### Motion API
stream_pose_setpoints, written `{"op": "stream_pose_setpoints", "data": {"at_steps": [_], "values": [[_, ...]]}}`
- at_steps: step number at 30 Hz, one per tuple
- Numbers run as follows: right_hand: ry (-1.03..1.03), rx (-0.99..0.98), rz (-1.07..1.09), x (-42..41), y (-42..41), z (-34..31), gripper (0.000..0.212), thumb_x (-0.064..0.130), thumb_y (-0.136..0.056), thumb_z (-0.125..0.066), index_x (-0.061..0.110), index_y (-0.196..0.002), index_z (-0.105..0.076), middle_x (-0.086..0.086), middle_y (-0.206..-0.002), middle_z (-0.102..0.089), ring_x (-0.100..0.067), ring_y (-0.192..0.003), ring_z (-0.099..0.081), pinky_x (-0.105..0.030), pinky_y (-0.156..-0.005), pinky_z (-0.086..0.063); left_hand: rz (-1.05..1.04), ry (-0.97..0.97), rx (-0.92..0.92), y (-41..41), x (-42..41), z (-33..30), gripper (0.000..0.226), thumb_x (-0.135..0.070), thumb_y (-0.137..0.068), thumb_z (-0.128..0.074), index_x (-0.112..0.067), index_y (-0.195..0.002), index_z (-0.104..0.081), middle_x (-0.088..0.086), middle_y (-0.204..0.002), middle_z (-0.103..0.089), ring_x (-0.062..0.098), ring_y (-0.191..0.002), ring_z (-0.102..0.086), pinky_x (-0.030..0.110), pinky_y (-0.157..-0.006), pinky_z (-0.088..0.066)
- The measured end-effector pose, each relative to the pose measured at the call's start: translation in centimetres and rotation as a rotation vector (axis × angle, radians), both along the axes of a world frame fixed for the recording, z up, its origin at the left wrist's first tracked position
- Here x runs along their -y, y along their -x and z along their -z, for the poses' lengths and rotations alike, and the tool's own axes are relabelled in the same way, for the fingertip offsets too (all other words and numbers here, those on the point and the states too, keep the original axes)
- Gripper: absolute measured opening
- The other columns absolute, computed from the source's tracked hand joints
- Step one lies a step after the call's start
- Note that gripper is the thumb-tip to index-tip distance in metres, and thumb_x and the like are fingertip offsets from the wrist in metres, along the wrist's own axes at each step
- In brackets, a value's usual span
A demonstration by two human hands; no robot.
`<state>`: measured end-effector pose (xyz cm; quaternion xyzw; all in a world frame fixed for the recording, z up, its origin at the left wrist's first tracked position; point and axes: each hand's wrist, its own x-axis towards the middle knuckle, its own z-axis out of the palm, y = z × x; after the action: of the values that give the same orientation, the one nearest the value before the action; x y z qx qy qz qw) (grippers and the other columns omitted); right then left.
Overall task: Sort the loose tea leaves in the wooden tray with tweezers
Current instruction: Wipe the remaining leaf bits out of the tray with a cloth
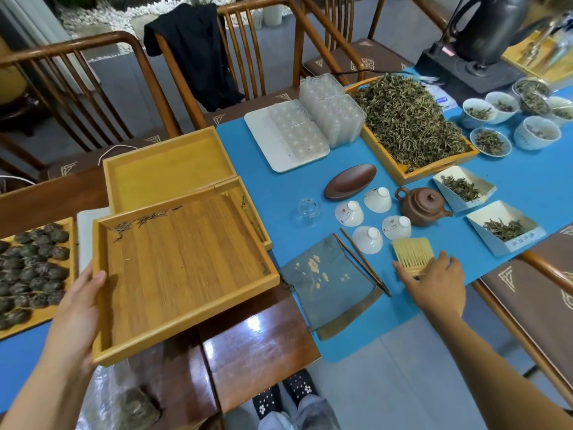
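Observation:
My left hand [77, 305] grips the left rim of the wooden tray [192, 318], thumb on top. The tray is tilted and rests partly on a second tray. A few loose tea leaves [145, 220] lie along its far edge; the rest of its floor is bare. The bamboo tweezers [362, 265] lie on the blue mat beside a grey cloth [328, 280], with neither hand on them. My right hand [434, 283] holds the handle of a pale bristle brush [412, 251] that lies on the mat to the right of the tweezers.
Two more wooden trays [167, 172] sit behind. A tray of tea balls [31, 268] is at left. At back right stands a tray heaped with tea [409, 125]. Upturned white cups [348, 214], a clay teapot [421, 206] and paper boxes of tea [505, 231] crowd the mat.

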<state>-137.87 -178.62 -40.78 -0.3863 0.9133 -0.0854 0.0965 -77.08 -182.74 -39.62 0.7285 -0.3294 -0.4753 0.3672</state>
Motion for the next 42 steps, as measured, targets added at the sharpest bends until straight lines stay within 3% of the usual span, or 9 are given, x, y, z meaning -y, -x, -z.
{"op": "stream_pose_setpoints", "data": {"at_steps": [5, 7, 11, 14, 18, 26, 32, 36, 42], "values": [[0.270, 0.062, -0.603, -2.8, -5.7, -0.8, 0.041, 0.018, -0.080, -0.071, 0.000, -0.115, -0.058, -0.019, -0.108, -0.058, -0.037, -0.100, -0.058, -0.039, -0.087, -0.045, -0.005, 0.045, -0.094, 3.6, -0.2, -3.2, 0.057, -0.068, -0.079, -0.059, -0.052, -0.132, -0.046, -0.008, -0.140, -0.053, 0.023, -0.131, -0.048, 0.056, -0.107, -0.035], [0.102, 0.118, -0.855, -2.4, -8.2, -0.9, 0.044, 0.027, -0.083, -0.067, 0.006, -0.121, -0.057, -0.015, -0.119, -0.056, -0.031, -0.108, -0.057, -0.035, -0.092, -0.047, -0.028, 0.084, -0.125, 5.2, -0.1, -4.5, 0.043, -0.062, -0.083, -0.057, -0.053, -0.125, -0.053, -0.005, -0.137, -0.056, 0.020, -0.126, -0.053, 0.053, -0.104, -0.039], [-0.111, 0.128, -1.029, 1.3, -10.4, -0.7, 0.068, 0.049, -0.090, -0.049, 0.014, -0.145, -0.029, -0.011, -0.152, -0.026, -0.025, -0.137, -0.030, -0.031, -0.112, -0.024, -0.116, 0.130, -0.149, 7.6, -0.5, -6.4, 0.022, -0.042, -0.094, -0.053, -0.058, -0.095, -0.068, -0.018, -0.092, -0.075, 0.003, -0.077, -0.072, 0.030, -0.059, -0.057], [-0.145, 0.018, -1.161, 4.7, -10.5, -0.8, 0.086, 0.066, -0.080, -0.046, 0.021, -0.149, -0.020, -0.006, -0.158, -0.015, -0.025, -0.143, -0.018, -0.038, -0.116, -0.018, -0.085, 0.140, -0.192, 8.2, -0.8, -7.5, 0.022, -0.042, -0.095, -0.051, -0.057, -0.102, -0.066, -0.019, -0.097, -0.074, 0.006, -0.083, -0.072, 0.030, -0.060, -0.058], [-0.259, -0.026, -1.061, 5.7, -10.8, 0.4, 0.108, 0.085, -0.065, -0.040, 0.030, -0.150, -0.005, -0.009, -0.159, -0.002, -0.029, -0.146, -0.002, -0.046, -0.118, -0.011, -0.114, 0.146, -0.221, 7.9, -1.4, -7.6, 0.026, -0.040, -0.096, -0.052, -0.047, -0.119, -0.062, -0.007, -0.118, -0.070, 0.020, -0.108, -0.066, 0.046, -0.091, -0.051], [-0.217, 0.026, -0.990, 2.8, -12.4, 2.3, 0.086, 0.073, -0.082, -0.038, 0.035, -0.148, 0.001, -0.008, -0.159, 0.006, -0.027, -0.146, 0.005, -0.037, -0.116, -0.016, -0.173, 0.137, -0.261, 9.0, -2.4, -8.5, 0.037, -0.037, -0.097, -0.051, -0.037, -0.134, -0.053, -0.010, -0.114, -0.069, 0.012, -0.099, -0.068, 0.029, -0.068, -0.054], [0.017, 0.023, -1.063, 1.0, -13.9, 1.3, 0.051, 0.024, -0.073, -0.081, 0.015, -0.120, -0.065, -0.016, -0.130, -0.059, -0.035, -0.116, -0.058, -0.038, -0.081, -0.056, -0.174, 0.126, -0.274, 9.5, -2.6, -8.7, 0.039, -0.033, -0.098, -0.050, -0.032, -0.137, -0.053, -0.002, -0.122, -0.067, 0.017, -0.107, -0.065, 0.033, -0.076, -0.052], [0.101, 0.315, -0.941, 1.7, -13.0, 0.3, 0.038, 0.005, -0.091, -0.057, 0.009, -0.129, -0.057, -0.010, -0.134, -0.056, -0.024, -0.125, -0.052, -0.026, -0.103, -0.038, -0.184, 0.109, -0.223, 9.2, -2.7, -8.8, 0.036, -0.034, -0.098, -0.050, -0.037, -0.133, -0.054, -0.015, -0.107, -0.071, 0.006, -0.092, -0.070, 0.026, -0.067, -0.053], [0.474, 0.564, -0.661, 5.1, -13.3, -5.8, 0.038, -0.008, -0.084, -0.057, 0.014, -0.113, -0.067, 0.000, -0.107, -0.070, 0.003, -0.095, -0.059, -0.001, -0.081, -0.040, -0.190, 0.088, -0.218, 8.5, -2.7, -9.3, 0.037, -0.037, -0.097, -0.051, -0.041, -0.133, -0.053, -0.019, -0.109, -0.066, 0.007, -0.095, -0.066, 0.029, -0.066, -0.051]]}}
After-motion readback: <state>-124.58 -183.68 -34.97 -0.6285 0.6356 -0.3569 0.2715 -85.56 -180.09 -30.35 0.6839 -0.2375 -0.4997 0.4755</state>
